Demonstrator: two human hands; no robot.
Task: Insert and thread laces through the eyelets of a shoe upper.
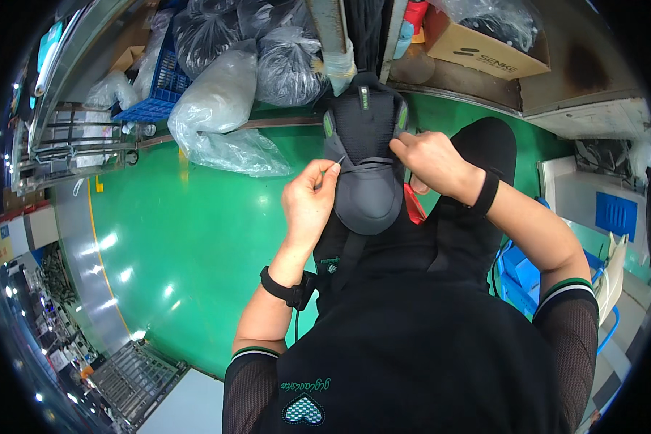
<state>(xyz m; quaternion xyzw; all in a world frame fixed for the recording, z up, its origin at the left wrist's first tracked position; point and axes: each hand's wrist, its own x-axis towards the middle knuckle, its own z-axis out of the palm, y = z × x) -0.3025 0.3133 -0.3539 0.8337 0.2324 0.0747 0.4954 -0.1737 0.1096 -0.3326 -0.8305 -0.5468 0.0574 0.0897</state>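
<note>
The left hand's grip (309, 202) pinches finger to thumb on a thin sliver (341, 160). Between the hands, before the lap, the black padded piece (369, 200) looks light and pliant, best held by its side edges. The right hand's grip (435, 163) curls there, its hold unclear.

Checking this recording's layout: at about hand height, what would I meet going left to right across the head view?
Metal rack, long clear plastic bag, left hand, black shoe, right hand, right wristband, blue panel.
</note>
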